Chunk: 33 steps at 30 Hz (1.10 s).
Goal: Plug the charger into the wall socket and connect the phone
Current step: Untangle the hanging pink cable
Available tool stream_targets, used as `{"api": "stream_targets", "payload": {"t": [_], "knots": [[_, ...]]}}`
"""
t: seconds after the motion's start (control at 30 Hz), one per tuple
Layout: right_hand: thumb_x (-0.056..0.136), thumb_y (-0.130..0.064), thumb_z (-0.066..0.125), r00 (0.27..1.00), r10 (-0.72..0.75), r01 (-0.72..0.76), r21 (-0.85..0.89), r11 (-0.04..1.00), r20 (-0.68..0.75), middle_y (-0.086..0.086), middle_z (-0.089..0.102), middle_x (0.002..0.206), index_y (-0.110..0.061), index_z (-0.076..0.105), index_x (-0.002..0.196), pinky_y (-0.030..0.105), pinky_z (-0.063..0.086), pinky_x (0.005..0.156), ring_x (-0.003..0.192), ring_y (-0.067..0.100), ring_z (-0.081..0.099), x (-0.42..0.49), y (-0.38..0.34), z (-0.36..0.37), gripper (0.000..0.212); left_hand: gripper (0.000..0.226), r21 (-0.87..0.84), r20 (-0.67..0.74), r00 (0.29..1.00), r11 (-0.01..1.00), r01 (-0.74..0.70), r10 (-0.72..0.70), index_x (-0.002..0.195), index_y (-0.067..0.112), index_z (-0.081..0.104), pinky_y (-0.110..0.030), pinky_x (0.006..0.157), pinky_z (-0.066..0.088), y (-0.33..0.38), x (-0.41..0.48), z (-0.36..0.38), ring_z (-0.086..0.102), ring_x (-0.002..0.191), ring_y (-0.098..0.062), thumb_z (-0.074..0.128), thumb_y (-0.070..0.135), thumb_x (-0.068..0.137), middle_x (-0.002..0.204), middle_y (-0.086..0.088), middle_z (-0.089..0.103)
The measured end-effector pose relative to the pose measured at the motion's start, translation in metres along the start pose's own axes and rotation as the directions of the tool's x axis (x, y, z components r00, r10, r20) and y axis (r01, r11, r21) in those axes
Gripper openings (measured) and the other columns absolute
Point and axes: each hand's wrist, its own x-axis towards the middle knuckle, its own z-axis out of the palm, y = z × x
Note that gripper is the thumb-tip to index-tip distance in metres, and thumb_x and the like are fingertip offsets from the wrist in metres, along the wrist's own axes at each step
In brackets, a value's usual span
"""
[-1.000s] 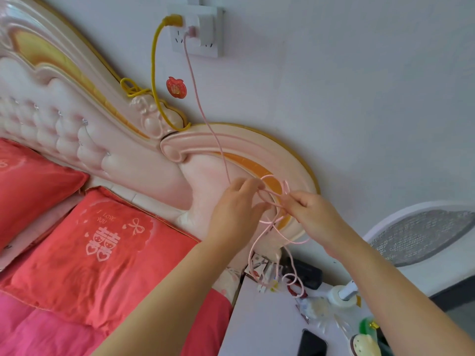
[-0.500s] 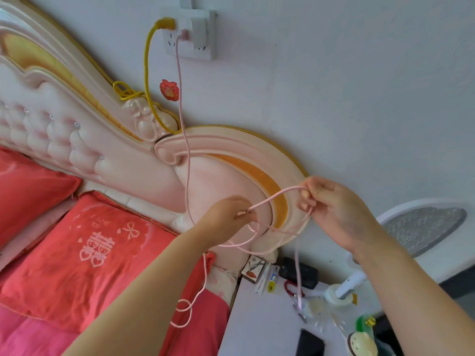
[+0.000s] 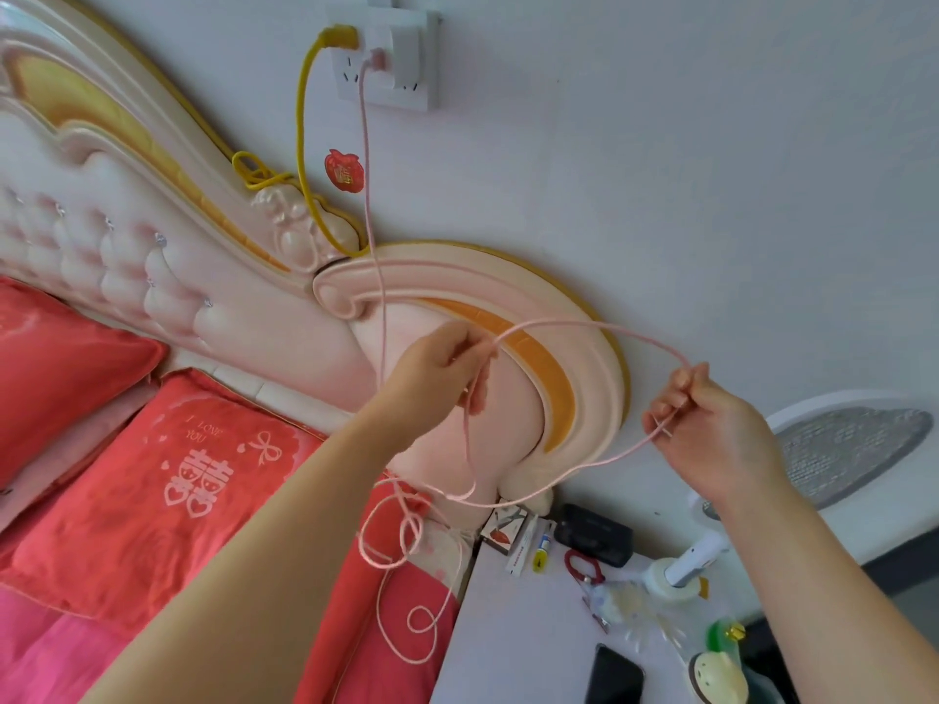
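charger [image 3: 378,61] sits in wall socket [image 3: 388,58]. left hand [image 3: 437,368] and right hand [image 3: 711,429] each pinch pink cable [image 3: 584,325], stretched between. phone [image 3: 612,675] at nightstand [image 3: 508,627] front edge. risk: slack loops over bed knot; hard tug unseats charger.

We reach both bare arms up and forward; our left hand [image 3: 441,367] pinches shut near centre, our right hand [image 3: 711,430] closed in a pinch farther right.
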Motion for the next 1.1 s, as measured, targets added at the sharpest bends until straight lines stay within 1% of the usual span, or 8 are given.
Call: {"api": "stream_targets", "payload": {"t": [0.13,0.27,0.47,0.67,0.8,0.9,0.97,1.1], "knots": [[0.098,-0.019,0.037,0.995,-0.071,0.033,-0.463,0.886,-0.065,-0.005,0.057,0.052,-0.013,0.053,0.067,0.028,0.037,0.070,0.060,0.015,0.050,0.000,0.006,0.004,0.036,0.024,-0.192,-0.023,1.000,0.981,-0.024,0.020,0.075,0.014,0.054,-0.017,0.040,0.029,0.021,0.007,0.003,0.035,0.038,-0.005,0.042,0.008,0.095,0.064,-0.001,0.044],[0.095,-0.044,0.034,0.981,-0.184,0.169,-0.735,0.657,0.060,-0.003,0.070,0.088,-0.025,0.064,0.084,0.030,0.042,0.089,0.093,0.017,0.064,-0.008,0.004,0.016,0.037,0.022,-0.056,0.047,0.997,0.996,-0.065,0.068,0.073,0.022,0.057,-0.015,0.043,0.031,0.024,0.004,0.008,0.038,0.042,-0.005,0.050,0.012,0.091,0.063,0.005,0.052],[0.092,-0.034,0.047,0.892,0.014,0.403,-0.811,0.424,0.451,-0.010,0.059,0.053,-0.029,0.064,0.076,0.009,0.041,0.059,0.052,0.003,0.054,-0.028,-0.001,0.057,0.024,0.011,0.135,0.169,0.982,0.985,-0.105,0.081,0.082,0.020,0.061,-0.009,0.051,0.037,0.020,-0.008,0.029,0.046,0.047,0.003,0.060,0.009,0.086,0.063,0.010,0.059],[0.089,-0.015,0.049,0.952,0.066,0.130,-0.589,0.797,0.300,-0.002,0.048,0.049,-0.010,0.070,0.070,0.028,0.040,0.067,0.053,0.013,0.042,-0.035,-0.001,0.029,0.029,0.016,0.550,0.211,0.976,0.819,-0.161,0.051,0.094,0.014,0.071,-0.019,0.078,0.043,-0.029,-0.012,0.015,0.055,0.077,-0.011,0.059,0.018,0.086,0.083,-0.001,0.064],[0.077,-0.028,0.064,0.878,0.330,0.018,-0.712,0.702,0.347,0.008,0.053,0.063,-0.014,0.073,0.070,0.032,0.039,0.067,0.063,0.024,0.044,-0.050,0.024,-0.006,0.018,0.020,0.676,0.076,0.997,0.736,-0.036,-0.022,0.096,0.013,0.072,-0.028,0.077,0.041,-0.063,-0.015,0.029,0.055,0.089,-0.023,0.060,0.024,0.086,0.095,-0.005,0.055],[0.075,-0.028,0.061,0.822,0.456,-0.003,-0.798,0.603,0.342,0.000,0.061,0.065,-0.018,0.073,0.071,0.032,0.036,0.071,0.066,0.020,0.048,-0.055,0.048,-0.029,0.015,0.020,0.512,-0.024,0.979,0.838,0.187,-0.204,0.101,0.013,0.070,-0.021,0.079,0.041,-0.071,-0.023,0.045,0.055,0.084,-0.014,0.057,0.010,0.086,0.092,0.000,0.058],[0.075,-0.025,0.058,0.798,0.527,0.006,-0.878,0.478,0.292,-0.010,0.065,0.064,-0.024,0.072,0.065,0.021,0.042,0.073,0.068,0.007,0.057,-0.058,0.062,-0.039,0.017,0.028,0.158,-0.005,0.931,0.919,0.362,-0.366,0.106,0.006,0.066,-0.024,0.082,0.049,-0.070,-0.031,0.056,0.060,0.083,-0.014,0.050,-0.004,0.086,0.090,0.000,0.063],[0.084,-0.027,0.060,0.806,0.574,0.043,-0.981,0.188,0.145,-0.012,0.068,0.075,-0.040,0.066,0.052,0.017,0.048,0.080,0.077,-0.001,0.062,-0.058,0.086,-0.053,0.035,0.024,-0.439,0.066,0.870,0.769,0.464,-0.488,0.096,-0.003,0.061,-0.026,0.065,0.055,-0.059,-0.051,0.074,0.061,0.066,-0.018,0.040,-0.009,0.088,0.075,-0.011,0.061]]}}
